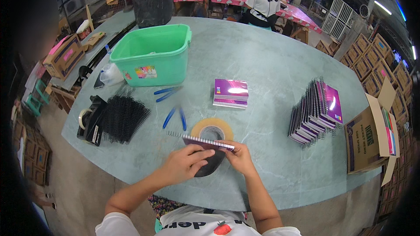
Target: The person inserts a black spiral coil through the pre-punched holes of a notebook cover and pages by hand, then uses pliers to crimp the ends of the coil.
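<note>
A small purple notebook (199,141) is held on edge above the table, its holed edge facing up. A wire coil (174,133) runs along that edge and sticks out past its left end. My right hand (239,157) grips the notebook's right end between thumb and fingers. My left hand (186,162) is closed on its near side, fingers bent against the cover. Beneath it lie a wide roll of clear tape (224,125) and a dark flat object (211,167), partly hidden. Two blue-handled pliers, one pair (182,119) nearer and another (166,92) farther, rest to the left.
A stack of purple notebooks (231,89) lies ahead; several coil-bound ones (313,113) stand at right beside an open carton (365,140). At left are a pile of black coils (124,117), a tape dispenser (91,120) and a green tub (151,72). Someone (262,4) sits beyond.
</note>
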`<move>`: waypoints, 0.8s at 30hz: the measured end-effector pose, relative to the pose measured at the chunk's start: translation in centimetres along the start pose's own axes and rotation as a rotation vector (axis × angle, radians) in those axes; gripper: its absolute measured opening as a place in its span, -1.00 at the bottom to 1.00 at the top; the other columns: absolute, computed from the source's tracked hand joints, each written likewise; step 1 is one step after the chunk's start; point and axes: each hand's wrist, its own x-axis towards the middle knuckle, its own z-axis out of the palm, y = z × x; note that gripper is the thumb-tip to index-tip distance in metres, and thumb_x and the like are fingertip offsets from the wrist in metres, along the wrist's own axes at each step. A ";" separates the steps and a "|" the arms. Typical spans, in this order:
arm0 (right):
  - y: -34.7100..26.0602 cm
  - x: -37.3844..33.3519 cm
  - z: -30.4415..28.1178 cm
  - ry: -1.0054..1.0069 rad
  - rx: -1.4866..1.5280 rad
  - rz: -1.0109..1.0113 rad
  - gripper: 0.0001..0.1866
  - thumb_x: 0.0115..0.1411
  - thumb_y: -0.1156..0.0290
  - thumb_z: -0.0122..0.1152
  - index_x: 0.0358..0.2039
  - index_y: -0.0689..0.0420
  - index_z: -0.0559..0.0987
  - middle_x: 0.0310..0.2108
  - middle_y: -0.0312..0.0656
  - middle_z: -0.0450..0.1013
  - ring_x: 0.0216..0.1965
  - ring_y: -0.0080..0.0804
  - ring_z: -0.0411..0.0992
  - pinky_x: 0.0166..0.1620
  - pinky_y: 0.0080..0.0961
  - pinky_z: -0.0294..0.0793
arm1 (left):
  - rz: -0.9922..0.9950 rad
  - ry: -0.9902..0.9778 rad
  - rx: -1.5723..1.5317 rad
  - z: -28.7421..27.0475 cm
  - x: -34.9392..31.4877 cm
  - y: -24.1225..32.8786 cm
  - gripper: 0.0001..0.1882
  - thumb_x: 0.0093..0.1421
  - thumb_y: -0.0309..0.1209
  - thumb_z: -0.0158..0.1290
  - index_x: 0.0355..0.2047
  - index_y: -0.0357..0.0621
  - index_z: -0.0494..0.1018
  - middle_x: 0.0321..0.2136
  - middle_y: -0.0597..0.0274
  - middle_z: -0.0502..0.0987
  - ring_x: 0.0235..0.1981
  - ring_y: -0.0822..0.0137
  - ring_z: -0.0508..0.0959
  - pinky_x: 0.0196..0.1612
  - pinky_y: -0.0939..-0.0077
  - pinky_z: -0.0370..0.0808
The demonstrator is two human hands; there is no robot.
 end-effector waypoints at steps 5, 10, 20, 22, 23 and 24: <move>0.5 0.2 0.1 -0.004 -0.038 -0.022 -0.69 0.16 0.66 0.06 -0.05 0.23 0.52 -0.22 -0.30 0.52 -0.22 -0.63 0.41 -0.14 -0.66 0.40 | -0.072 0.201 -0.034 -0.5 1.4 -0.2 -0.60 0.03 -0.44 0.17 -0.07 0.08 0.50 -0.28 0.17 0.49 -0.36 0.18 0.54 -0.31 0.41 0.51; 1.0 0.1 -0.3 -0.020 -0.126 -0.022 -0.69 0.18 0.67 0.03 -0.05 0.22 0.52 -0.22 -0.30 0.52 -0.21 -0.63 0.41 -0.14 -0.67 0.40 | -0.174 0.388 -0.093 -1.4 2.8 0.4 -0.63 0.04 -0.46 0.16 -0.08 -0.07 0.49 -0.26 0.13 0.50 -0.29 0.18 0.54 -0.22 0.38 0.48; -0.1 0.3 0.5 -0.011 0.142 -0.092 -0.72 0.18 0.52 0.13 -0.08 0.22 0.54 -0.11 -0.24 0.50 -0.11 -0.58 0.39 0.00 -0.60 0.34 | -0.088 -0.110 -0.032 2.6 -2.8 -0.5 -0.61 0.09 -0.29 0.14 -0.07 -0.13 0.47 -0.20 0.11 0.45 -0.15 0.09 0.45 -0.09 0.30 0.40; 0.0 0.4 0.3 -0.004 0.106 -0.218 -0.73 0.16 0.52 0.17 -0.10 0.23 0.54 -0.09 -0.17 0.50 -0.06 -0.51 0.41 -0.01 -0.60 0.35 | 0.021 -0.011 0.027 1.4 -1.1 -0.2 -0.64 0.07 -0.30 0.13 -0.12 -0.16 0.48 -0.18 0.12 0.44 -0.15 0.13 0.44 -0.11 0.28 0.38; 0.0 0.5 0.2 0.001 0.088 -0.283 -0.73 0.15 0.52 0.18 -0.11 0.23 0.55 -0.09 -0.14 0.50 -0.03 -0.47 0.41 -0.01 -0.59 0.36 | 0.070 0.059 0.147 0.8 0.1 0.3 -0.66 0.06 -0.31 0.14 -0.16 -0.17 0.48 -0.18 0.13 0.45 -0.16 0.14 0.44 -0.13 0.27 0.37; -0.3 0.3 0.5 0.007 0.158 -0.230 -0.75 0.16 0.53 0.16 -0.12 0.22 0.55 -0.11 -0.17 0.50 -0.07 -0.51 0.41 -0.02 -0.60 0.36 | 0.114 0.127 0.270 0.3 1.3 1.0 -0.68 0.05 -0.32 0.14 -0.19 -0.17 0.49 -0.19 0.14 0.45 -0.17 0.15 0.44 -0.14 0.27 0.37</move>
